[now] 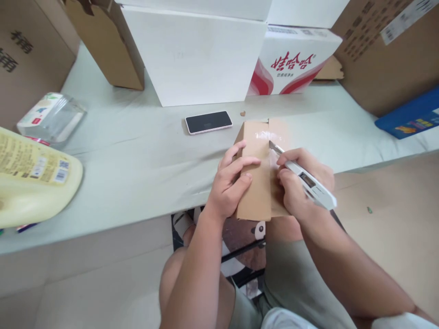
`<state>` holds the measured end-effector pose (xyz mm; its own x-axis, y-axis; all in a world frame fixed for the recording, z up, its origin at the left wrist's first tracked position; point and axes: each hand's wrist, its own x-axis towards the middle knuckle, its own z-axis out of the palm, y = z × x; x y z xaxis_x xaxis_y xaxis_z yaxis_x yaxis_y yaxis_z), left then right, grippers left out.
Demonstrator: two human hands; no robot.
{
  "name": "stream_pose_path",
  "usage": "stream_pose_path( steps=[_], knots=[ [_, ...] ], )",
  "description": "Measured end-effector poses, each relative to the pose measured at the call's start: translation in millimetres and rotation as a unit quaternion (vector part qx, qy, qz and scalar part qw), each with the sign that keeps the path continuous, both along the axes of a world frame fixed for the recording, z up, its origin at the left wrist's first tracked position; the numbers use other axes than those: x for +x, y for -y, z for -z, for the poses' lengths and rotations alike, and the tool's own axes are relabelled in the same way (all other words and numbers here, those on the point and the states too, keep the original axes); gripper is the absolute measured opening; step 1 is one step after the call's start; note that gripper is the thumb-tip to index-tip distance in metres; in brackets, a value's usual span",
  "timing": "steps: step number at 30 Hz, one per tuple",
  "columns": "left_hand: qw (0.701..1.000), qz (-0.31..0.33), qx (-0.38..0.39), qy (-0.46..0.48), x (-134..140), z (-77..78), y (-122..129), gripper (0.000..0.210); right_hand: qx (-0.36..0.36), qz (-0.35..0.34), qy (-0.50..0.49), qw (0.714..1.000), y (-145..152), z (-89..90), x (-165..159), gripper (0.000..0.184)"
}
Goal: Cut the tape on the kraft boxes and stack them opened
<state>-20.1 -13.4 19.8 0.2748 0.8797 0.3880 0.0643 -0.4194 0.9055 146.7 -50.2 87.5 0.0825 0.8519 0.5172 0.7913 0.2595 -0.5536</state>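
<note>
Cardboard, in the form of a small flat brown box sealed with clear tape, is held at the near edge of the pale grey worktop, overhanging it slightly. It is pinned on its left side by the left hand, whose fingers are curled over the box. A white plastic utility knife is gripped by the closed fingers of the right hand, its blade tip set on the taped seam. A white-edged smartphone is seen lying just beyond the box, and a yellow plastic jug lies well apart, far left.
</note>
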Motion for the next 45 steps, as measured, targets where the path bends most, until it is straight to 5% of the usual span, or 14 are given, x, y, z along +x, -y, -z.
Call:
stream_pose_path(
  steps=[10, 14, 19, 23, 28, 31, 37, 45],
  knots=[
    [1.0, 0.009, -0.007, 0.001, -5, 1.5, -6, 0.032, 0.034, -0.021, -0.026, 0.999, 7, -3.2, 5, 0.007],
    [0.999, -0.02, -0.02, 0.02, -9, 4.6, -10, 0.031, 0.086, -0.018, -0.056, 0.995, 6, 3.4, 28, 0.03],
    [0.998, -0.032, -0.05, 0.02, -16, 5.1, -12, 0.032, -0.066, 0.057, 0.02, 0.996, -25, 57.5, 85, 0.075],
    [0.997, -0.052, -0.047, 0.011, -21, 1.4, -11, 0.033, -0.245, 0.068, 0.113, 0.961, -44, 100.4, 108, 0.099],
    [0.997, -0.071, -0.032, -0.005, -25, 0.3, -12, 0.031, -0.301, 0.067, 0.135, 0.942, -45, 111.6, 106, 0.108],
    [0.995, -0.087, -0.055, -0.003, -26, 4.2, -16, 0.032, -0.296, 0.055, 0.111, 0.947, -42, 110.6, 107, 0.099],
    [0.979, -0.106, -0.151, 0.084, -23, 12.9, -19, 0.039, -0.224, 0.031, 0.0, 0.974, -17, 115.8, 111, 0.05],
    [0.964, -0.161, -0.16, 0.14, -31, 3.6, -15, 0.041, -0.185, -0.066, -0.198, 0.96, 17, 106.3, 94, 0.05]
  ],
)
